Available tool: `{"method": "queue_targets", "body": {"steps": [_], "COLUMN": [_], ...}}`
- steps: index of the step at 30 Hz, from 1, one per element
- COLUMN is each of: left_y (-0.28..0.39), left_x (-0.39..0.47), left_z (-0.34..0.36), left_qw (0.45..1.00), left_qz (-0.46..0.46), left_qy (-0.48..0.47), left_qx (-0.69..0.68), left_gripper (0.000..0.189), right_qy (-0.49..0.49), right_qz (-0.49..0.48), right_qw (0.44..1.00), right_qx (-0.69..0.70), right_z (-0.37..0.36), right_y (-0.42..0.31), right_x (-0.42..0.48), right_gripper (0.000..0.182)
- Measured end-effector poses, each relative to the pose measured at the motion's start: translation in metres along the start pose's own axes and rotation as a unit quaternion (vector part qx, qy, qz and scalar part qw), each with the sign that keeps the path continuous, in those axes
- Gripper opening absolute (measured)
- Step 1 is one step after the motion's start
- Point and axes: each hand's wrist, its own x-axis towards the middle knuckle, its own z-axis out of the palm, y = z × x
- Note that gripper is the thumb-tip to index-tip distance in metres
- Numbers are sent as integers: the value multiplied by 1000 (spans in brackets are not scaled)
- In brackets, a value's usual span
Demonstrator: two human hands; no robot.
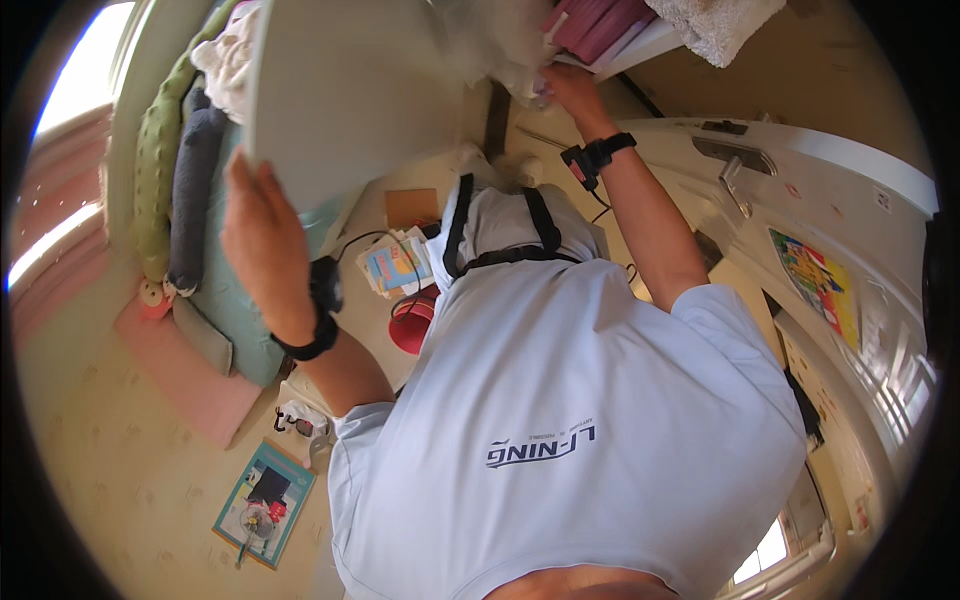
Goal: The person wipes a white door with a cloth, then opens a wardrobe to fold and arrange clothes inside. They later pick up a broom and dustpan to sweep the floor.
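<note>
My left hand (266, 244) is at the lower left corner of a large white panel (345, 97), perhaps a cabinet door, with its fingers on the edge. The thumb's hold is hidden. My right hand (574, 94) reaches up beside a shelf and grips a whitish translucent plastic bag (495, 45), blurred, whose contents I cannot make out. Pinkish-purple folded or bound items (596, 30) stand on the white shelf (641, 49) just above that hand. A white fluffy towel (716, 30) hangs over the shelf's end.
A bed (225, 315) with long plush toys (199, 187) lies left. Books (394, 266) and a red bin (410, 326) are beside my legs. To the right stands a white door (847, 202) with a metal handle (735, 180). A board game or book-like box (266, 502) is lower left.
</note>
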Motion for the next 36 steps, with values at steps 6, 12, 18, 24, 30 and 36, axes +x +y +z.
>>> {"method": "queue_targets", "body": {"steps": [6, 12, 18, 24, 30, 36], "left_y": [55, 97, 100, 90, 107, 109], "left_x": [-35, -39, -33, -27, -10, -7], "left_z": [-6, -1, 10, 29, 32, 31], "left_qw": [984, 931, 905, 830, 784, 770], "left_qz": [-19, -55, 7, -1, 18, -28], "left_qy": [-109, -200, -228, -279, -324, -364], "left_qx": [-138, -299, -358, -483, -529, -523], "left_gripper": [42, 56, 61, 63, 70, 77], "right_qy": [198, 189, 246, 91, 255, 157], "right_qz": [119, 66, 41, 206, 202, 185], "right_qw": [925, 935, 945, 960, 919, 922], "right_qx": [301, 295, 211, 167, 221, 301], "right_z": [-19, -11, 19, 41, 71, 78], "right_y": [-97, -116, -60, -17, 12, 5], "right_x": [31, 92, 87, 50, 22, -22], "right_gripper": [69, 55, 55, 66, 90, 80]}}
